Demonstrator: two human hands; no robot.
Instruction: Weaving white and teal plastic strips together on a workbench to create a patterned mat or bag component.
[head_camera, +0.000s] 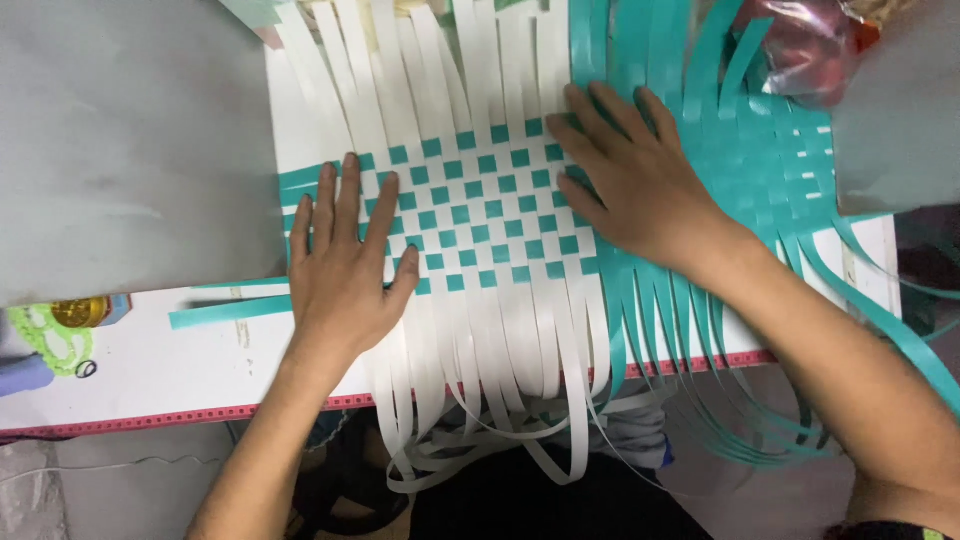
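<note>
A woven mat (480, 200) of white and teal strips lies flat on the white table (150, 360). The left hand (345, 270) presses its left edge, fingers spread and gripping nothing; the right hand (625, 175) lies flat and spread where white meets teal. The weave looks mid-tightening; closing the gaps calls for pushing strips together. A loose teal strip (228, 310) lies nearby.

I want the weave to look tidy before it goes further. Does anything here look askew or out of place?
One teal strip lies loose on the white table, left of the left hand, apart from the woven mat. The checkered part under both hands looks even; the right hand presses its right edge. Strip ends hang tangled off the table's front.
</note>
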